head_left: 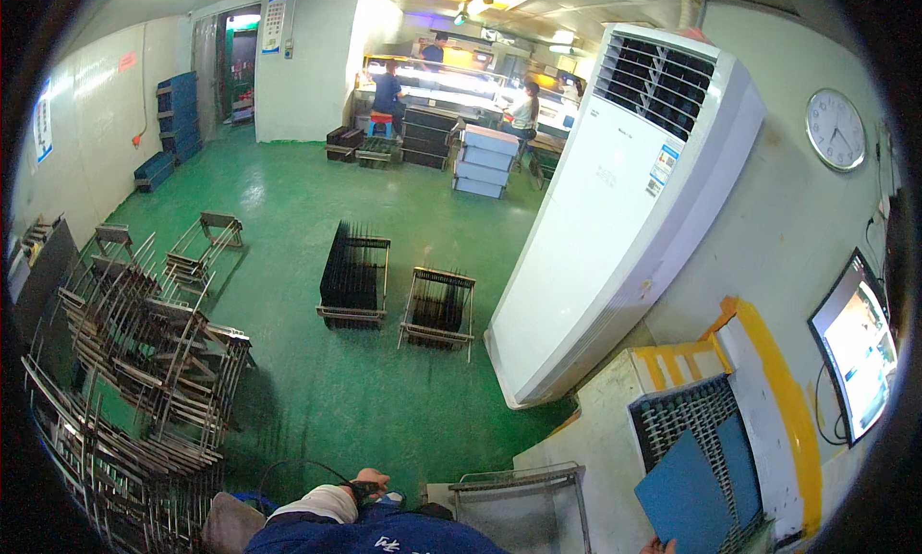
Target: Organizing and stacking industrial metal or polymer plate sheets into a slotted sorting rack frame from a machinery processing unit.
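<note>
the grip of the right hand (659, 546) sits at the lower corner of a flat, blue, rectangular panel (684, 496); the frame cuts off most of that hand, so i cannot tell whether it pinches the panel or only touches it. the left hand (371, 479) lies before the body with fingers loosely curled, nothing clearly in them. the panel slants over a dark, grey-ribbed roller bed (677, 410), overlapping its near side, and a second flat blue panel (738, 463) lies just beside it. the step in hand looks like handling the first panel at the rollers; the next move seems to call for a steady hold on its edge, kept from catching the second. left of the bed is a grey metal cart with a tubular rim (523, 478); right of it, a black-framed bright screen (855, 348) is on the wall. over the glossy green floor (279, 184), tangled brown metal racks (144, 362) crowd the left, two dark slotted racks (351, 276) (439, 304) stand mid-floor, and a tall white air conditioner (595, 208) rises on the right. farther off, stacked pale-blue plastic bins (483, 160) stand near a brightly lit long tabletop (442, 77), where a person in dark blue (388, 91) sits.
</note>
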Motion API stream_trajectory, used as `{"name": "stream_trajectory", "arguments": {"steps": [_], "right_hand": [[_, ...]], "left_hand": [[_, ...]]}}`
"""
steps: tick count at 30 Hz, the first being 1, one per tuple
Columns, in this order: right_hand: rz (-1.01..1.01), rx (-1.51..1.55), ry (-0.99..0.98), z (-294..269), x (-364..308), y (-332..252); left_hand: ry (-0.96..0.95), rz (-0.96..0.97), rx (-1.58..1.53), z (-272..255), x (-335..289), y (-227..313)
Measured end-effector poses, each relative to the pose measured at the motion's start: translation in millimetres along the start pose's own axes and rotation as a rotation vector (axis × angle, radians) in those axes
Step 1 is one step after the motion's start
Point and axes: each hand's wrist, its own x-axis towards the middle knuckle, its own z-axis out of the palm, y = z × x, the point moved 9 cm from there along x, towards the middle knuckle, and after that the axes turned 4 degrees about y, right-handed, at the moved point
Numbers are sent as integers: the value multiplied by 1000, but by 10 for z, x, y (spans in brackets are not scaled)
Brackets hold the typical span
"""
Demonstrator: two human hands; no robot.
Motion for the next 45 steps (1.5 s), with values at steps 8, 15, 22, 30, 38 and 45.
{"name": "stream_trajectory", "arguments": {"steps": [8, 15, 22, 30, 38, 45], "right_hand": [[-173, -465, 189, -152, 175, -189], [-115, -455, -104, 53, 241, -255], [-430, -448, 48, 247, -89, -430], [-371, -408, -72, 140, 414, -820], [-399, -679, -90, 38, 671, -1016], [-985, -1679, -112, 398, 116, -921]], "left_hand": [[-11, -42, -183, 46, -60, 32], [33, -36, -133, -33, -108, 3], [31, -37, -104, -73, -129, -45], [-70, -94, -392, -5, -285, -101], [-60, -115, -344, 24, -26, -302], [-86, -153, -341, -13, -212, -232]]}}
